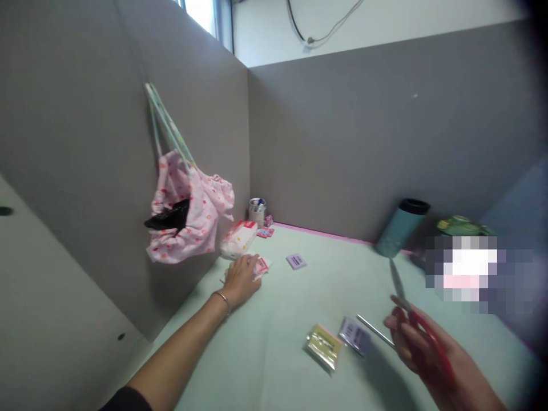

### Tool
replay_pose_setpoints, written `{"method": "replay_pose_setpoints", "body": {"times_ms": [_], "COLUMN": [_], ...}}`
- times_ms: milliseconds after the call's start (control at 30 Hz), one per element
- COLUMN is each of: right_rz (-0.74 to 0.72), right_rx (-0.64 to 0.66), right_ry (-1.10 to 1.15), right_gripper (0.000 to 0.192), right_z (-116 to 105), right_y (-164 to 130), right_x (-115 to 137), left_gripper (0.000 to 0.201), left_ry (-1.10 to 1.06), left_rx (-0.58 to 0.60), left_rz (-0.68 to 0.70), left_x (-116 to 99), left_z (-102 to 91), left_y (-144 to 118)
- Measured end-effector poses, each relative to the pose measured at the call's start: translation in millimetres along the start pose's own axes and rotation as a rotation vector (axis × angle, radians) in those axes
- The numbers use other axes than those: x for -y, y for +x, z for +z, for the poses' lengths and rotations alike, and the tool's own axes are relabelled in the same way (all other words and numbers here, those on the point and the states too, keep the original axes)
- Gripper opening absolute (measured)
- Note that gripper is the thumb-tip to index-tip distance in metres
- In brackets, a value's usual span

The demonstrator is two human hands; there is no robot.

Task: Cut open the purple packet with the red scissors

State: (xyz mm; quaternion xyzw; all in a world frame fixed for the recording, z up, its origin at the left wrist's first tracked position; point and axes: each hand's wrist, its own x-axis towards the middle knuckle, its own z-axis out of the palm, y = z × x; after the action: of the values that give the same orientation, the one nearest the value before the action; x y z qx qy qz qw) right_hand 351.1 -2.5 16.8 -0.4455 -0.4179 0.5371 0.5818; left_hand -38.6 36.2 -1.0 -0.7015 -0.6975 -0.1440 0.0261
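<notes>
Grey partition panels point(363, 131) box in the desk point(274, 365) on its left and far edges; pale green desk surface; white wall point(385, 23) above; bright window point(201, 11) beyond the far-left corner.

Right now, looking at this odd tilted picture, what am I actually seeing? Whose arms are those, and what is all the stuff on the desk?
There is no machine here: a person wears a camera on the head, so you look down along their own arms. The left hand reaches to the far left of the pale green desk and rests on a small red and white packet, beside a white tissue pack. The right hand holds red-handled scissors, blades open and pointing up. Between the hands lie a yellowish packet, a purple card and a second purple card farther back. A pink floral bag hangs on the grey partition, and a teal tumbler stands at the back.
</notes>
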Motion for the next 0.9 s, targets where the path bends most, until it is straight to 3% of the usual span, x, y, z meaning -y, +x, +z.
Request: {"method": "replay_pose_setpoints", "body": {"times_ms": [133, 233, 333, 467, 567, 667, 800, 900], "right_rz": [0.003, -0.002, 0.007, 0.018, -0.010, -0.081, -0.148, -0.094], "right_rx": [-0.075, -0.127, -0.099, -0.067, -0.053, -0.019, -0.020, 0.000], "right_ry": [-0.079, -0.128, -0.166, -0.231, -0.327, -0.464, -0.776, -1.047], "right_gripper": [0.058, 0.062, 0.062, 0.067, 0.068, 0.059, 0.034, 0.036], "right_z": [11.2, 13.6, 14.9, 20.0, 21.0, 16.9, 9.1, 6.0], "right_y": [-17.1, -18.0, -17.4, -18.0, -16.4, -15.1, -18.3, -21.4], "right_x": [21.8, 28.3, 28.6, 27.2, 27.7, 27.6, 27.0, 28.9], "left_gripper": [0.043, 0.047, 0.046, 0.041, 0.036, 0.033, 0.043, 0.046], "left_ry": [-0.003, -0.018, -0.053, -0.108, -0.139, -0.174, -0.220, -0.230], "left_rx": [-0.046, -0.075, -0.060, 0.009, 0.040, 0.026, -0.064, -0.124], "left_rz": [0.037, 0.103, 0.185, 0.222, 0.228, 0.255, 0.233, 0.161], "left_x": [9.0, 2.0, -27.6, -78.2, -95.6, -81.6, -20.1, 22.9], "left_z": [-4.1, -5.1, 1.3, 25.0, 39.3, 34.3, -1.9, -27.4], "left_y": [7.7, 24.4, 48.4, 78.8, 86.5, 75.4, 49.3, 36.3]}}
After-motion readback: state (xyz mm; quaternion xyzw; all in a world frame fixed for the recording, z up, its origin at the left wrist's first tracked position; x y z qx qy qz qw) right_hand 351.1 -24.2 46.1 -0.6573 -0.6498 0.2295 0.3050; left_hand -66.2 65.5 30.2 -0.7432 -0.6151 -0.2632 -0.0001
